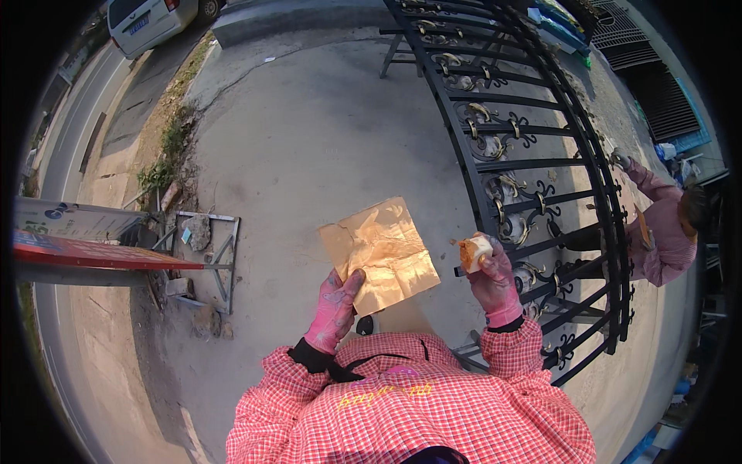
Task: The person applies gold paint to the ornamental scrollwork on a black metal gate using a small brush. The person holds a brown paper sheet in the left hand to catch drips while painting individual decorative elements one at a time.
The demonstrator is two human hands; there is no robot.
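My left hand (337, 304), in a stained pink glove, pinches the lower left edge of a square, creased golden-brown sheet (379, 251) between thumb and fingers. The sheet looks like paper and shines in the light. To its right, my right hand (495, 286), gloved the same way, is closed around a small crumpled wad (474, 252), white on one side and orange-brown on the other. Its material is hard to make out. Sheet and wad are apart. Right beside that hand runs a black metal fence panel (533, 162) with scrolls and gold-coloured ornaments.
Trestle-like legs (394, 56) hold up the panel. Behind it a person (663, 224) in a checked top reaches toward its far bar. A red-edged signboard (100, 251) with a metal frame (232, 263) stands at left. A light-coloured van (158, 23) is parked at far left.
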